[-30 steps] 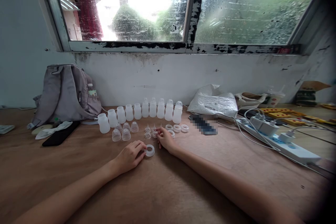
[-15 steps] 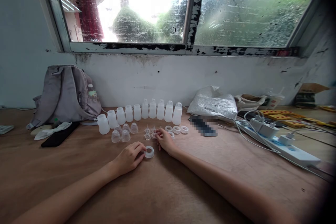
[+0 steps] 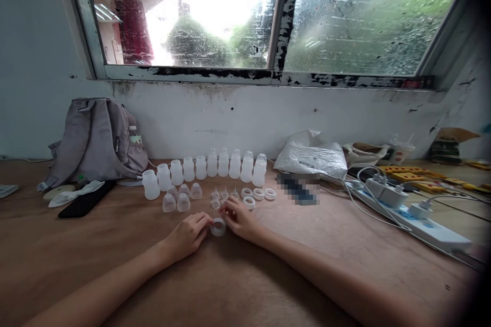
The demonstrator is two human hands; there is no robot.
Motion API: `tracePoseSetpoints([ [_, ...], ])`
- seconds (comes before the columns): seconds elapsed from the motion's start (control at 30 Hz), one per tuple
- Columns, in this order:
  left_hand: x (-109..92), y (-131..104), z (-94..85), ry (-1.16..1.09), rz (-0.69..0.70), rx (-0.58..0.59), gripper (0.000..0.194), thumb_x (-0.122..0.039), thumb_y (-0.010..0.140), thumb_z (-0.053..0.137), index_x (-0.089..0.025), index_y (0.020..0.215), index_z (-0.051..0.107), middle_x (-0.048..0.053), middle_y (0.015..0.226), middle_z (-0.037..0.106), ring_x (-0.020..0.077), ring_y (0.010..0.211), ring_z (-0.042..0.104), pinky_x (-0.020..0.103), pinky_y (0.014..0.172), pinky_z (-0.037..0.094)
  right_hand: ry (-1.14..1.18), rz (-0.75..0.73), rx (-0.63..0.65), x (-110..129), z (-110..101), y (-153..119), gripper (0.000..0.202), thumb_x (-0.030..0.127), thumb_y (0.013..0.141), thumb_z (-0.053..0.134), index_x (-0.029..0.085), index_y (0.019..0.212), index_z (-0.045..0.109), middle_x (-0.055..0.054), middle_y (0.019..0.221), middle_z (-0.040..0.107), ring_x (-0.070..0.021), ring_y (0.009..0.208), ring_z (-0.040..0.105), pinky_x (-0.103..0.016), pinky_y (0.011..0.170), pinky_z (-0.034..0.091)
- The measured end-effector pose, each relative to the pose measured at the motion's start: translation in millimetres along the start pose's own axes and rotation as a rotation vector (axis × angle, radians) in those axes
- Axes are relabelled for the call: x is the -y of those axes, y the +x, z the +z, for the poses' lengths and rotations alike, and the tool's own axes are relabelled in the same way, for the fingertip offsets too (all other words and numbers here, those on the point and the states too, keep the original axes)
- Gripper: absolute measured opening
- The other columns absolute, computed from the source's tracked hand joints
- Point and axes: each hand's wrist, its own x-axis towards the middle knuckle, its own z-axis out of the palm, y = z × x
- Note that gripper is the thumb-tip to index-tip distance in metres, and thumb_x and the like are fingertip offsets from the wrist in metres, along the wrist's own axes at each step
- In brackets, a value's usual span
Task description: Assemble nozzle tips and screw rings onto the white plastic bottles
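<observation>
My left hand [image 3: 188, 233] rests on the table, thumb and fingertips closed on the edge of a translucent bottle collar ring [image 3: 218, 227], which is tilted so its opening shows. Just right of the ring, my right hand [image 3: 238, 218] has its fingers pinched together on a clear bottle nipple, mostly hidden by the fingers. Several clear nipples [image 3: 215, 201] stand beyond the fingertips. To their right lie several white collar rings [image 3: 258, 193], and to the left several clear dome caps [image 3: 183, 201].
Behind, a row holds open frosted bottles [image 3: 151, 185] and capped bottles [image 3: 259, 171]. A grey backpack [image 3: 97, 140] and a black phone-like slab [image 3: 86, 199] are left. To the right are a silver bag [image 3: 312, 156], a blurred dark object [image 3: 299, 188], and a power strip [image 3: 414, 219] with cables.
My right hand has drawn back from the nipples, toward me and slightly left, closer to the collar ring. The ring in my left hand has tipped a little; that hand stays in place.
</observation>
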Motion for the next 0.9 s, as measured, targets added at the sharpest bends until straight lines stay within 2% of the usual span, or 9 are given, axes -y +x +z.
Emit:
tracePoseSetpoints([
  [0.1, 2.6, -0.6, 2.6, -0.006, 0.006, 0.004, 0.024, -0.012, 0.085, 0.032, -0.019, 0.101, 0.048, 0.004, 0.093, 0.057, 0.0158, 0.086, 0.052, 0.029, 0.078, 0.043, -0.147, -0.208, 0.231, 12.7, -8.2, -13.4, 0.016, 0.026, 0.079, 0.047, 0.019, 0.087, 0.059, -0.007, 0.091, 0.052, -0.0135, 0.071, 0.051, -0.025, 0.066, 0.043],
  [0.2, 3.3, -0.7, 4.4, -0.021, 0.009, -0.017, 0.024, -0.013, 0.086, 0.031, -0.018, 0.104, 0.046, 0.004, 0.094, 0.057, 0.0157, 0.087, 0.052, 0.029, 0.080, 0.042, -0.233, -0.235, 0.289, 11.6, -21.3, -27.0, 0.020, 0.027, 0.081, 0.044, 0.018, 0.090, 0.060, -0.010, 0.093, 0.052, -0.0164, 0.077, 0.051, -0.028, 0.070, 0.042],
  [0.43, 2.7, -1.8, 3.5, 0.003, 0.018, -0.014, 0.021, -0.013, 0.083, 0.037, -0.018, 0.099, 0.049, 0.004, 0.094, 0.057, 0.0161, 0.086, 0.052, 0.029, 0.077, 0.043, -0.314, -0.053, 0.151, -24.5, -68.4, -55.9, 0.020, 0.025, 0.082, 0.042, 0.020, 0.092, 0.058, -0.011, 0.100, 0.049, -0.0167, 0.078, 0.052, -0.030, 0.072, 0.044],
  [0.53, 1.6, -1.2, 1.9, 0.008, 0.002, 0.004, 0.020, -0.013, 0.083, 0.037, -0.018, 0.097, 0.049, 0.004, 0.093, 0.057, 0.0160, 0.085, 0.052, 0.029, 0.078, 0.042, -0.388, 0.010, 0.087, -41.1, -79.5, -58.4, 0.020, 0.025, 0.082, 0.039, 0.018, 0.089, 0.057, -0.011, 0.101, 0.047, -0.0152, 0.074, 0.053, -0.029, 0.069, 0.046],
  [0.7, -0.1, -0.9, 1.2, 0.019, 0.001, 0.013, 0.018, -0.014, 0.083, 0.037, -0.017, 0.095, 0.049, 0.004, 0.093, 0.057, 0.0156, 0.085, 0.051, 0.028, 0.077, 0.042, -0.488, 0.070, -0.002, -62.3, -78.0, -51.3, 0.020, 0.023, 0.082, 0.038, 0.018, 0.090, 0.055, -0.010, 0.100, 0.046, -0.0159, 0.075, 0.054, -0.031, 0.071, 0.047],
  [0.9, 6.7, 2.1, 1.2, 0.112, 0.042, -0.015, 0.019, -0.013, 0.082, 0.038, -0.018, 0.096, 0.050, 0.004, 0.095, 0.057, 0.0169, 0.086, 0.051, 0.030, 0.077, 0.040, -0.522, 0.138, -0.046, -70.8, -72.7, -49.9, 0.021, 0.021, 0.080, 0.038, 0.017, 0.093, 0.054, -0.010, 0.101, 0.044, -0.0154, 0.073, 0.055, -0.033, 0.072, 0.046],
])
